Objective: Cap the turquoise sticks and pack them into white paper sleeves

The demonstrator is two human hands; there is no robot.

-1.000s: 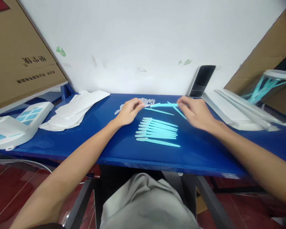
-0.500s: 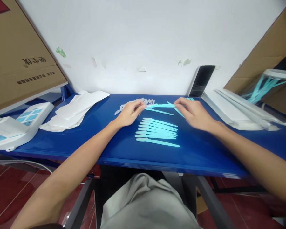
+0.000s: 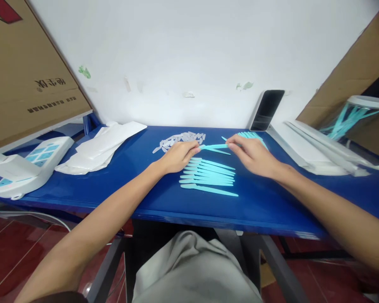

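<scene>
Between my two hands a turquoise stick (image 3: 216,146) is held level, just above the blue table. My left hand (image 3: 180,156) pinches its left end, and that end is hidden by the fingers. The fingers of my right hand (image 3: 251,155) close on the other end. Below them lies a row of turquoise sticks with pale tips (image 3: 211,172), side by side. Behind my left hand is a loose pile of small translucent caps (image 3: 180,139). More turquoise sticks (image 3: 252,135) lie behind my right hand, partly covered by it.
A black-screened phone (image 3: 268,110) leans on the white wall. White packets (image 3: 104,147) and a white tray with blue pads (image 3: 44,153) are at the left. Flat white bags (image 3: 316,149) and a clear tub of turquoise sticks (image 3: 350,118) stand at the right.
Both hands have come closer together and slightly nearer to me with the stick. More of the cap pile and of the sticks behind my right hand now shows.
</scene>
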